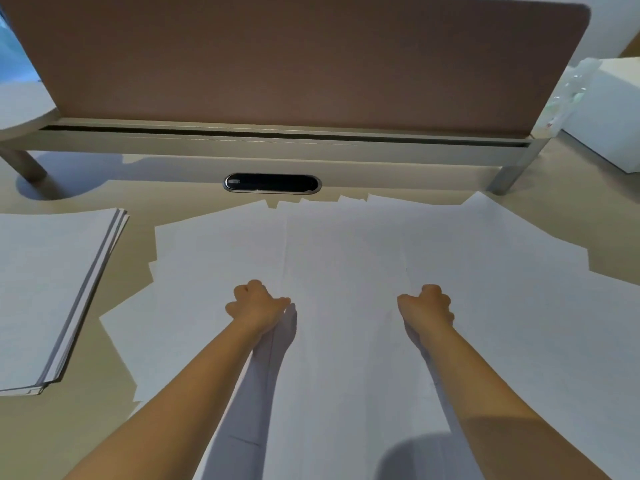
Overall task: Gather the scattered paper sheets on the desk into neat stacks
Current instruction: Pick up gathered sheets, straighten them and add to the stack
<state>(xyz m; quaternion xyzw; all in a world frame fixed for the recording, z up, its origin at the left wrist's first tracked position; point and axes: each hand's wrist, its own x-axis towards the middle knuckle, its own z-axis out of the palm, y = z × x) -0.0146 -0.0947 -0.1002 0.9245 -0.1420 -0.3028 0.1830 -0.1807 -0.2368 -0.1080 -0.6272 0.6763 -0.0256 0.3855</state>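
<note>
Both our hands, left [258,301] and right [427,304], gripped the side edges of one sheet [346,306].
Loose sheets [485,271] lay fanned across the desk [138,195]; we judged the job partly done, with one stack [52,289] finished at left and most paper left to gather.

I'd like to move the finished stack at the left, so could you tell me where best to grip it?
Probably the stack by its long right edge, coming from the right: that edge lies free on bare desk, its slightly stepped sheets giving fingers a way under.
</note>
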